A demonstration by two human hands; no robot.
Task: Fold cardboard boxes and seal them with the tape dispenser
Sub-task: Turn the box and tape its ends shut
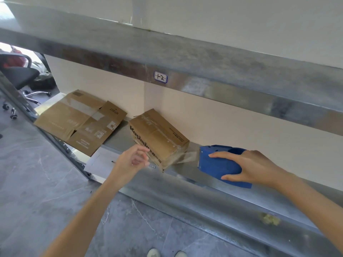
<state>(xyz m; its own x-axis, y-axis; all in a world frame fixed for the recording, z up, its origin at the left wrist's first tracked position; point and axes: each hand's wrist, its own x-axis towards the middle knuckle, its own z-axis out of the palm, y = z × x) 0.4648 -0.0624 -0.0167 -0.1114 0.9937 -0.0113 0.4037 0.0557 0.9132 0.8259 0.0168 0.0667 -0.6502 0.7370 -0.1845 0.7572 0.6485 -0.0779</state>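
Head view: right hand (254, 168) clasped round tape dispenser (217, 166) (right of box (160, 135)), left hand (130, 162) half-curled beside box.

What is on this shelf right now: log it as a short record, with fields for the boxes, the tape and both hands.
folded box: closed, clear tape along its top, on the metal shelf
flat box: unfolded, lying to the folded box's left
tape dispenser: blue, to the folded box's right
tape strand: runs from the dispenser to the folded box's near end
right hand: grips the dispenser
left hand: fingers curled at the box's near corner; blurred, contact unclear
label: "1-2", on the shelf above
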